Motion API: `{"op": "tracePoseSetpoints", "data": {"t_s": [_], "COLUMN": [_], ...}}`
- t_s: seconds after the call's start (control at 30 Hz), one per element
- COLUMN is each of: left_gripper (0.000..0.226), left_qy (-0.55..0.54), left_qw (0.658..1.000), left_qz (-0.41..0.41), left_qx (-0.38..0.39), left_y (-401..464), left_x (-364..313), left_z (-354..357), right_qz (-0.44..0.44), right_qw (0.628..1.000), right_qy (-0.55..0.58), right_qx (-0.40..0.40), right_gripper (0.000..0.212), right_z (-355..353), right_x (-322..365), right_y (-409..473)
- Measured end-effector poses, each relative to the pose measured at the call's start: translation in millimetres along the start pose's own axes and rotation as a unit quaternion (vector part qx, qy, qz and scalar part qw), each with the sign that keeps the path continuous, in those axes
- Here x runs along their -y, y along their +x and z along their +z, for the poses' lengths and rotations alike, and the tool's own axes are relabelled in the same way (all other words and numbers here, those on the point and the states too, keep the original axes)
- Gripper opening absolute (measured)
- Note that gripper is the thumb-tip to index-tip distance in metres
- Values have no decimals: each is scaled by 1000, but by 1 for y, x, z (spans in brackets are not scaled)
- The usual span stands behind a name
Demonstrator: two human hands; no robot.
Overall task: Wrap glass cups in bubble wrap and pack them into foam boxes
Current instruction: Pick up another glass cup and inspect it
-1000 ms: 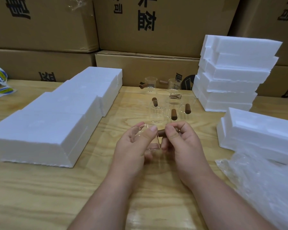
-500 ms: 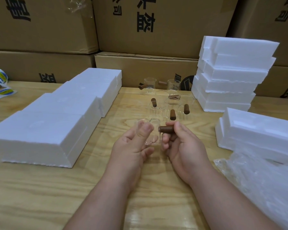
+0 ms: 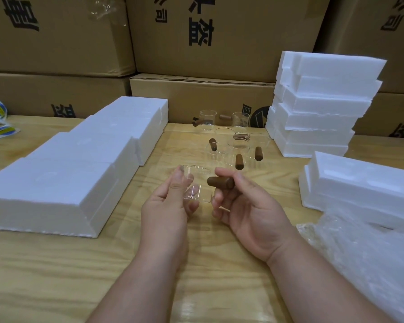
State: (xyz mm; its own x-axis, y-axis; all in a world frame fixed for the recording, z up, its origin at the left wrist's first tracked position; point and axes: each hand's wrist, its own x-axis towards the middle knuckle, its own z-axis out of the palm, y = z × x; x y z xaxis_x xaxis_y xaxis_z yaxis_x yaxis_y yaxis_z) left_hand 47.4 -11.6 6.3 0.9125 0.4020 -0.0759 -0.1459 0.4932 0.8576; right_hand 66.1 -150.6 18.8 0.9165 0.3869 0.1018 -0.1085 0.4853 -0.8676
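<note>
1. Currently, a glass cup (image 3: 197,187) is being held above the counter (image 3: 56,276) between both hands, roughly at the middle of the view and in front of the cluster of other cups (image 3: 231,145).
2. The clear body is being steadied by the left hand (image 3: 170,206), its thumb and fingers (image 3: 177,180) curled against the wall nearest the rim.
3. The brown wooden handle (image 3: 220,182) is being pinched by the right hand (image 3: 250,206), thumb on top and fingers (image 3: 219,198) curled underneath.
4. The cup is being kept about upright, mouth upward; its long axis is judged to be running sideways, from the glass body on the left along the handle toward the right.
5. A slip is being risked: the glass is smooth, and only light fingertip contact is being applied on the left, so the cup could drop onto the counter if the handle pinch is loosened.
6. A knock against the other cups just behind could be caused if the cup is swung forward.
7. The bubble wrap (image 3: 369,264) is lying at the right, well apart, so one hand will probably be needed to fetch it, leaving a weaker hold.
</note>
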Motion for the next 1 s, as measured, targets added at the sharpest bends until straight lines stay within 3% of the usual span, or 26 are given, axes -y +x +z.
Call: {"op": "tracePoseSetpoints", "data": {"t_s": [0.07,0.17,0.23,0.33,0.47,0.6,0.8,1.0], "left_gripper": [26,49,48,47,64,52,34,39], "left_qy": [-3,-11,-32,-34,-29,-38,42,89], "left_qw": [1000,994,992,996,997,995,992,988], "left_qz": [-17,-47,-55,-38,-39,-56,-47,-21], "left_qx": [22,95,112,75,55,68,106,125], "left_y": [-1,-6,-8,-6,-5,-4,-4,-2], "left_x": [-3,-6,-4,-2,-4,-8,-7,-3], "left_z": [0,2,3,2,3,5,3,3], "right_qz": [12,32,35,7,-63,-78,-55,-62], "right_qw": [1000,998,997,1000,982,968,980,981], "right_qy": [1,4,9,-3,-118,-204,-191,-178], "right_qx": [26,63,66,2,-136,-127,-30,-46], "right_gripper": [33,32,32,24,15,36,81,66], "right_z": [1,2,2,2,-2,2,6,9], "right_x": [-1,-3,-3,-3,-10,-13,-11,-9], "right_y": [0,-1,-2,0,2,1,-2,-3]}}
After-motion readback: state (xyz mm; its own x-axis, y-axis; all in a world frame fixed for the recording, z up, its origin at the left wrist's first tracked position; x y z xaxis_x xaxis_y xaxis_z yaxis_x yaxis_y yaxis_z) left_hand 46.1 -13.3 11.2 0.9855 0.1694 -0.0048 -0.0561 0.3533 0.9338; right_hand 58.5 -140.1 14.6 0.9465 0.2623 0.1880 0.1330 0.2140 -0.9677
